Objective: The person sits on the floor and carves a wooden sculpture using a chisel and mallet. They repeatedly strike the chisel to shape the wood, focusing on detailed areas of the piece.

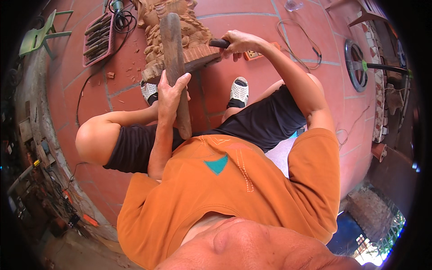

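Observation:
A long, worn wooden mallet (174, 63) stands nearly upright in the view, its lower end near my lap. My left hand (170, 94) is closed around its lower half, thumb along the wood. Ahead of me lies a carved wooden sculpture (155, 33), its flat sawn base (198, 56) toward me and partly behind the mallet. Beside the right edge of that base, my right hand (240, 42) grips a chisel by its dark handle (219, 43). The handle's blunt end points left toward the mallet; the blade is hidden.
A pink tray (85, 58) of several carving tools sits on the tiled floor at far left, beside a black cable (126, 20). Wood chips (110, 75) lie near the sculpture. A green chair (38, 38) stands left, an orange box (253, 55) behind my right hand, a fan (355, 65) right.

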`<state>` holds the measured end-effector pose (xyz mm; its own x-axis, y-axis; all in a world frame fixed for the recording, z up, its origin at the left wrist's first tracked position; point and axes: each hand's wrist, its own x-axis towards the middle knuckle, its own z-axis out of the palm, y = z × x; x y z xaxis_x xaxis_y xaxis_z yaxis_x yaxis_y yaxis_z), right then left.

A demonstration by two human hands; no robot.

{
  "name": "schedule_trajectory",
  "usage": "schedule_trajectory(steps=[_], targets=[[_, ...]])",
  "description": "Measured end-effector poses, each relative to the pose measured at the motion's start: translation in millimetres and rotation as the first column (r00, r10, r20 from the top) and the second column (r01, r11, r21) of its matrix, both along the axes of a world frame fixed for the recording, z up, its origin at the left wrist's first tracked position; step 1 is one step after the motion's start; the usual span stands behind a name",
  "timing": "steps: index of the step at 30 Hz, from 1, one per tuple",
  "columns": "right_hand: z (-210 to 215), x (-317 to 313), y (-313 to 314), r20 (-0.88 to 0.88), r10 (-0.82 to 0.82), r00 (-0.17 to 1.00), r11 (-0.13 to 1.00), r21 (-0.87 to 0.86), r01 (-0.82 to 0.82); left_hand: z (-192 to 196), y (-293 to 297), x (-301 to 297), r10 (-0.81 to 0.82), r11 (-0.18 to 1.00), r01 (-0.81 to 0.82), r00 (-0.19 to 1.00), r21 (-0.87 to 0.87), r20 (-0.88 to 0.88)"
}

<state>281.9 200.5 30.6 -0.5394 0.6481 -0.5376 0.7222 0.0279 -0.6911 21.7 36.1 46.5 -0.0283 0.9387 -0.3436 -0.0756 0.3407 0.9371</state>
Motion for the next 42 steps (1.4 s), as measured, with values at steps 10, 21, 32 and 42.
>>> schedule_trajectory(steps=[10,21,32,42], targets=[[-44,-14,16,0.013,-0.068,0.998,0.840,0.541,0.050,-1,-6,3,-0.007,1.000,0.007,1.000,0.027,0.030],[-51,-17,20,-0.042,-0.198,0.979,0.923,0.328,0.200,-7,-7,1,-0.044,0.998,0.046,0.998,0.036,-0.036],[-63,-33,-16,0.057,-0.053,0.997,0.551,0.834,-0.019,-6,-9,1,-0.049,0.998,0.053,0.993,0.036,-0.105],[-48,-39,-13,0.137,-0.117,0.984,0.684,0.729,-0.020,0,-9,4,-0.048,0.999,0.049,0.994,0.008,-0.097]])
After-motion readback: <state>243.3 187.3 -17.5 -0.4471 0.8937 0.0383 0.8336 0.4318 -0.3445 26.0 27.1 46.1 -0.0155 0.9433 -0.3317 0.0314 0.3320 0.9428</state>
